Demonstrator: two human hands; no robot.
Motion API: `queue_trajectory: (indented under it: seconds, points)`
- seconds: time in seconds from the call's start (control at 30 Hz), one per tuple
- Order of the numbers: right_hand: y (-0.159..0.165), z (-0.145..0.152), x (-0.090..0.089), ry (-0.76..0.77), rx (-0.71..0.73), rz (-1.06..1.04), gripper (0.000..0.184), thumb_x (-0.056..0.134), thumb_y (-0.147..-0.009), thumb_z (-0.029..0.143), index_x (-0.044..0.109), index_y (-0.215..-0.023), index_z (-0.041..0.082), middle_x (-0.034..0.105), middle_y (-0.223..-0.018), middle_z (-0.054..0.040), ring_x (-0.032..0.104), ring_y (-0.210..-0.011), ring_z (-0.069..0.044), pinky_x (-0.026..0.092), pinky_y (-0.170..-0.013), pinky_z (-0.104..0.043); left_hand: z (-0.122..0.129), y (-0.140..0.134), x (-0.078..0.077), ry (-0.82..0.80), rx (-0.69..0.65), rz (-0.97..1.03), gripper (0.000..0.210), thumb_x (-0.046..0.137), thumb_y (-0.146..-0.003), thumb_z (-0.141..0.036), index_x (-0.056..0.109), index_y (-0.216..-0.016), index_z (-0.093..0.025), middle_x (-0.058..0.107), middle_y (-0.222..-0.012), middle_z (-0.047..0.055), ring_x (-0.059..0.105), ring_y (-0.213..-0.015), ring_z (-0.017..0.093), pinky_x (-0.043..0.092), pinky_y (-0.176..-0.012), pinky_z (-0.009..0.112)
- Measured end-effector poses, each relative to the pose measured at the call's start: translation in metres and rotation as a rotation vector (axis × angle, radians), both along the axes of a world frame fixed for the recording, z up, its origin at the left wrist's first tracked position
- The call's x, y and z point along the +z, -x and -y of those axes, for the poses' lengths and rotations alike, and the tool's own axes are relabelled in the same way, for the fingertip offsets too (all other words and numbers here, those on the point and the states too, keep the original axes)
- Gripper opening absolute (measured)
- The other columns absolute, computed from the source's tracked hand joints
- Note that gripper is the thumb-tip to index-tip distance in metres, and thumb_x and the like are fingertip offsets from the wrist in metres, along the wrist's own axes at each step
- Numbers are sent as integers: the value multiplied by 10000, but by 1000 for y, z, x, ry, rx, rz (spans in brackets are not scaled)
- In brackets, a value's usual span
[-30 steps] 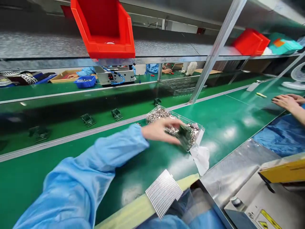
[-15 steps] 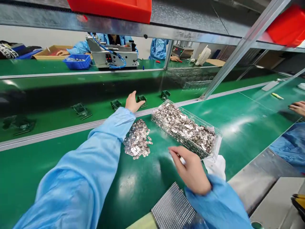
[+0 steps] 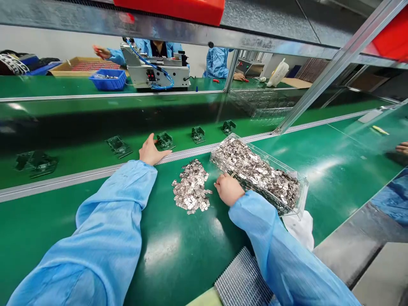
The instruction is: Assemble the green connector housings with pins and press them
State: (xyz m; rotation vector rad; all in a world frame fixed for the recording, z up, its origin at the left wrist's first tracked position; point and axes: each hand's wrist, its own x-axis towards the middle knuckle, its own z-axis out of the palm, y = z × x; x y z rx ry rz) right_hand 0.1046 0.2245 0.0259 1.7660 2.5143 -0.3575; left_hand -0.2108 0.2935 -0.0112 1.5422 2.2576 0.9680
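My left hand (image 3: 152,151) reaches over the metal rail with thumb and fingers spread around the near-left side of a small green circuit board (image 3: 165,140). Whether it touches the board I cannot tell. More boards lie along the same green strip, one (image 3: 198,134) just to the right. My right hand (image 3: 228,189) is closed, fingertips pinched and pointing down at the bench, right of a loose pile of small silvery metal pieces (image 3: 191,187). Anything in that pinch is hidden. Behind this hand stands a clear plastic box (image 3: 301,199) filled with similar metal pieces.
A ribbed grey tray (image 3: 244,280) lies at the front, partly under my right sleeve. A white cloth (image 3: 299,229) sits by the box. A metal post (image 3: 331,70) and shelf with a red bin (image 3: 172,8) stand ahead. Co-workers sit across, near a machine (image 3: 156,70).
My left hand has moved left from one circuit board to the neighbouring one. My right hand has gone forward and left, to beside the metal pile. A co-worker's hand has lifted from the cardboard box.
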Motion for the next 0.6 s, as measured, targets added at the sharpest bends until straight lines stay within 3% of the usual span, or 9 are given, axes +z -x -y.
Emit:
queue_trajectory:
  seconds: [0.07, 0.17, 0.27, 0.33, 0.4, 0.47, 0.53, 0.6]
  points:
    - [-5, 5, 1, 1, 25, 58, 151, 519, -893, 52, 644, -978, 53, 627, -1024, -221, 654, -897, -284, 493, -773, -354, -6, -1, 2, -34, -3, 83, 935, 822, -589, -390, 417, -1396, -147, 611, -1266, 166, 442, -1303, 421, 299, -1102, 607]
    - [-14, 9, 2, -2, 43, 79, 215, 451, -861, -34, 631, -953, 41, 626, -1012, -240, 654, -909, -291, 494, -793, -370, -7, -5, 5, -122, 12, 162, 761, 831, -549, -263, 552, -1244, -126, 594, -1243, 157, 548, -1208, 381, 373, -1096, 511]
    - [-31, 17, 13, -15, 29, 14, 162, 470, -891, 20, 620, -940, 59, 658, -961, -202, 667, -862, -265, 505, -771, -348, 6, -17, 12, -225, 47, 240, 700, 793, -591, -207, 529, -1231, -107, 473, -1345, 186, 671, -1015, 286, 505, -985, 419]
    - [-50, 34, 25, -31, 5, -61, 163, 450, -949, 101, 610, -975, 93, 681, -880, -128, 673, -804, -221, 514, -739, -309, 24, -34, 20, -277, 43, 320, 676, 767, -648, -221, 480, -1249, -108, 459, -1347, 201, 706, -894, 232, 568, -882, 397]
    - [-73, 63, 36, -65, -24, -276, 197, 425, -988, 192, 616, -996, 142, 677, -798, -58, 664, -711, -178, 520, -675, -274, 53, -61, 26, -307, -25, 398, 623, 755, -687, -236, 460, -1227, -138, 528, -1289, 166, 712, -879, 204, 591, -832, 359]
    - [-95, 102, 45, -116, -24, -607, 215, 450, -988, 262, 651, -995, 184, 657, -749, -23, 639, -642, -157, 514, -611, -259, 94, -96, 31, -297, -196, 585, 592, 778, -683, -241, 460, -1178, -179, 609, -1198, 113, 715, -891, 197, 603, -799, 322]
    - [-111, 145, 50, -165, -20, -901, 189, 515, -957, 267, 694, -987, 212, 648, -752, -20, 628, -647, -154, 508, -594, -257, 142, -136, 35, -198, -429, 908, 628, 827, -642, -236, 454, -1147, -206, 676, -1063, 73, 726, -816, 196, 617, -718, 303]
    - [-116, 183, 51, -194, -96, -1049, 152, 577, -923, 235, 715, -987, 232, 659, -776, -19, 634, -687, -152, 506, -606, -246, 190, -175, 40, -18, -598, 1177, 673, 858, -610, -197, 445, -1141, -221, 707, -919, 33, 725, -708, 182, 616, -636, 277]
